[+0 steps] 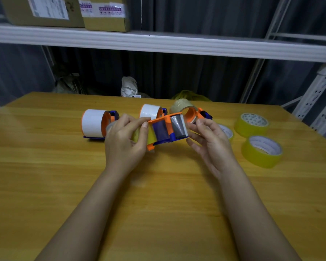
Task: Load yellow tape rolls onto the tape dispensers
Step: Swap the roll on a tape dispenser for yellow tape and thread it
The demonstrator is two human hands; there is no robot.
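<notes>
I hold an orange and blue tape dispenser (167, 129) above the wooden table (158, 194). My left hand (124, 140) grips its left end, where a yellow tape roll (151, 137) sits, mostly hidden by my fingers. At the dispenser's right end, by the shiny cutter plate, my right hand (209, 140) has its fingers curled round the frame. Three loose yellow rolls lie to the right: one (251, 125) farther back, one (262, 151) nearer, and one (227, 131) partly hidden behind my right hand.
Three more orange and blue dispensers stand behind my hands: two with white rolls (93, 123) (151, 111) and one with a brownish clear roll (183, 107). A white shelf (158, 44) with cardboard boxes (105, 14) hangs above the table's far edge.
</notes>
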